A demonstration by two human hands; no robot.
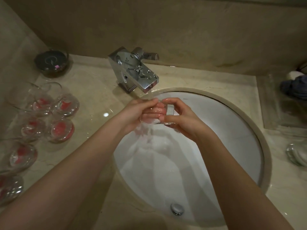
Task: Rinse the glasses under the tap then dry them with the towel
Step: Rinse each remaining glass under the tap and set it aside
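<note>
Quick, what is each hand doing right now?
Left hand: fingers reach inside the glass under the tap.
Right hand: grips that glass from outside.

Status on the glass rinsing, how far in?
Early. In hand: both hands, left and right, hold one clear glass under the running chrome tap over the white round sink. Nothing looks finished: a cluster of clear glasses with red bases waits on the beige marble counter, left of the sink. Drying has not begun; a dark blue cloth lies far right.
</note>
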